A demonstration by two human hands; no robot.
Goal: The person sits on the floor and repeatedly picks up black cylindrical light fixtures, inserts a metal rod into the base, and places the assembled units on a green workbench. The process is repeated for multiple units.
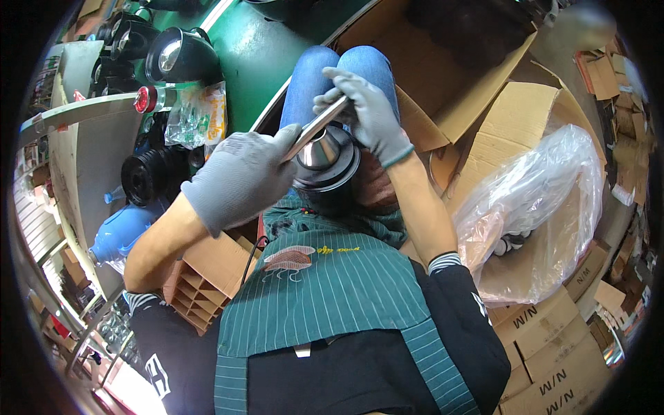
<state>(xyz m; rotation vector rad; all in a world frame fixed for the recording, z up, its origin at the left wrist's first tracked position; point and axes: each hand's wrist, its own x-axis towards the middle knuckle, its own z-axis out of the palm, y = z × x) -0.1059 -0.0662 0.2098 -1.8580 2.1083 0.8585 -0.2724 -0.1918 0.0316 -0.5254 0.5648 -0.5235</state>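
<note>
My left hand [242, 173], in a grey glove, is closed round the lower end of a straight silver metal bar [317, 129]. The bar slants up and away to the right. At its upper end, my right hand [370, 114], gloved too, has its fingers bent round the bar, with the index finger stretched further out. Just beneath the bar, a round black part [332, 173] with stepped rims rests at my lap. A shiny metal cone [319, 151] stands in its middle, partly covered by the bar. Whether bar and cone touch, I cannot tell.
Several black domed housings [183, 57] stand on the green surface [252, 52] at the far left, near a clear plastic packet [197, 117]. A blue jug [123, 234] and a divided carton [197, 294] are on my left. Open cardboard boxes [501, 121] and a clear plastic bag [553, 194] crowd my right.
</note>
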